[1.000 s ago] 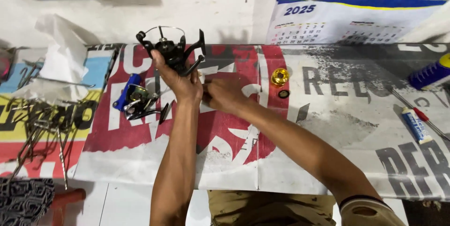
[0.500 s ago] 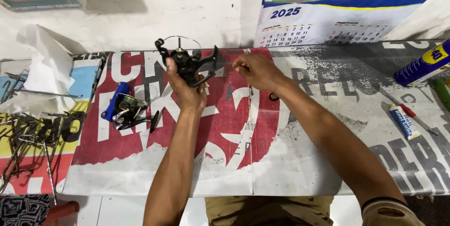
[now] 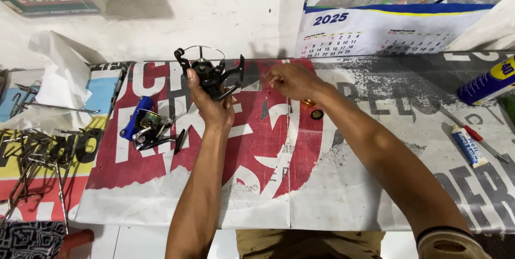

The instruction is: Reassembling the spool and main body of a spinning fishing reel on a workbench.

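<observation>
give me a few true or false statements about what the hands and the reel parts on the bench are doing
1. The left hand holds up a black reel rotor. True.
2. The right hand grips the spray can. False: the can lies apart, far right.
3. A reel body with blue handle lies on the printed sheet. True.
4. The small tube is in the left hand. False: it lies on the bench at right.

Workbench (image 3: 161, 237) covered by printed banner sheet (image 3: 279, 184) (red, white, grey). On it: blue-handled reel body (image 3: 147, 127), metal tools (image 3: 37, 151) at left, white tissue (image 3: 61, 76), gold ring (image 3: 308, 102), small tube (image 3: 468, 146), screwdriver (image 3: 472, 133), blue spray can (image 3: 488, 82).
</observation>
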